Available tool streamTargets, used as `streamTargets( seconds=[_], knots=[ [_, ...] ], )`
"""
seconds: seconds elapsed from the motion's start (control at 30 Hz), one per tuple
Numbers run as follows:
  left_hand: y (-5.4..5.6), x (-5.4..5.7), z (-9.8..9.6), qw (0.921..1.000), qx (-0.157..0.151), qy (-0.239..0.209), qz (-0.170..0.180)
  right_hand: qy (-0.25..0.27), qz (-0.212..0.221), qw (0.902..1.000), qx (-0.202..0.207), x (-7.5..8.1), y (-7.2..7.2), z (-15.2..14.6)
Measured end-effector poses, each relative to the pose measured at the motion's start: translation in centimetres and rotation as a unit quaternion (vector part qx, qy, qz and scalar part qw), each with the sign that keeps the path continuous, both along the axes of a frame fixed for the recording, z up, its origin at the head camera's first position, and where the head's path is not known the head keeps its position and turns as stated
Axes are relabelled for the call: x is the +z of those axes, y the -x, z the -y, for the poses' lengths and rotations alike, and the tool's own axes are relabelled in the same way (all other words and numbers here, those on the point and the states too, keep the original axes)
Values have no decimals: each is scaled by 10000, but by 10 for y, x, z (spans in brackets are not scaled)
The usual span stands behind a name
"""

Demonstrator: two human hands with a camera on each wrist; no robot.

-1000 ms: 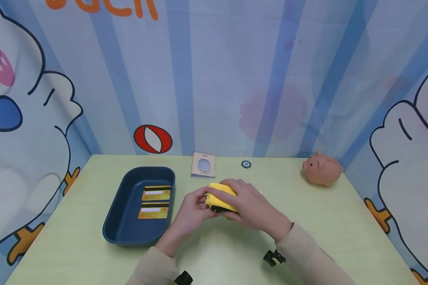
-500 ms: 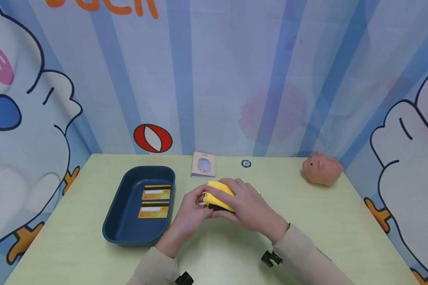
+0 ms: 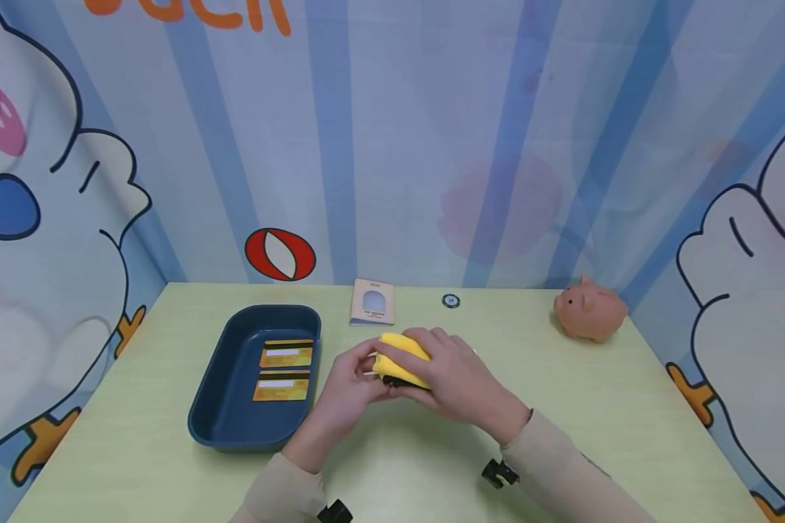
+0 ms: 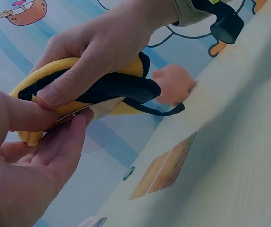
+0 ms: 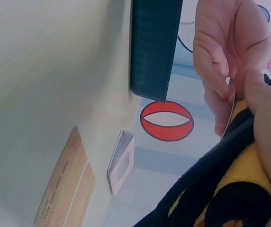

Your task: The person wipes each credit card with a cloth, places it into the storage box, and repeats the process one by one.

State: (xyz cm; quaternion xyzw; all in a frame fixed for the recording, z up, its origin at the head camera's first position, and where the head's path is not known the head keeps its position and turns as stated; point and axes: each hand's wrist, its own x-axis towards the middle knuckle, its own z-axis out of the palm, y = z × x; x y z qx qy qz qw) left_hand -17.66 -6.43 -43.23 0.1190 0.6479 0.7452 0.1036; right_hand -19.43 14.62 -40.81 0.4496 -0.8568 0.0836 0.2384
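In front of me my right hand (image 3: 461,385) grips a soft yellow-and-black plush pouch (image 3: 402,352), its thumb lying along the black part in the left wrist view. My left hand (image 3: 349,388) meets it from the other side. Between the left thumb and fingers is a thin, pale card (image 4: 108,107), held flat along the underside of the pouch (image 4: 121,90). Most of that card is hidden by the fingers and the plush. A dark strap (image 4: 161,110) hangs from the pouch. Both hands are held above the table.
Left of the hands stands a dark blue tray (image 3: 203,410) with two gold cards (image 3: 281,386) inside. A pale booklet (image 3: 372,302), a round chip (image 3: 451,301) and a pink piggy bank (image 3: 590,311) line the back. Beyond the hands, two orange cards (image 4: 164,168) lie on the table.
Both hands and the pouch have shifted slightly left since a second ago, then stayed nearly still. The grip looks the same, and the things on the table have not moved.
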Motion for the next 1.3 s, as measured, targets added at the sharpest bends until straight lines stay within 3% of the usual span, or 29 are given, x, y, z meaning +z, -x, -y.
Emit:
streamTargets(
  seconds=[0.23, 0.63, 0.87, 1.3],
  knots=[
    [-1, 2, 3, 10000, 57, 53, -34, -65, 98, 9999, 3, 2, -2, -4],
    [-6, 13, 12, 9974, 621, -303, 223, 67, 576, 9983, -110, -2, 2, -20],
    [-7, 16, 16, 9951, 821, -367, 404, 186, 532, 9982, -181, -8, 4, -31],
    [-9, 16, 22, 9941, 990, -53, 444, 187, 565, 9978, -279, -10, 7, -48]
  ],
)
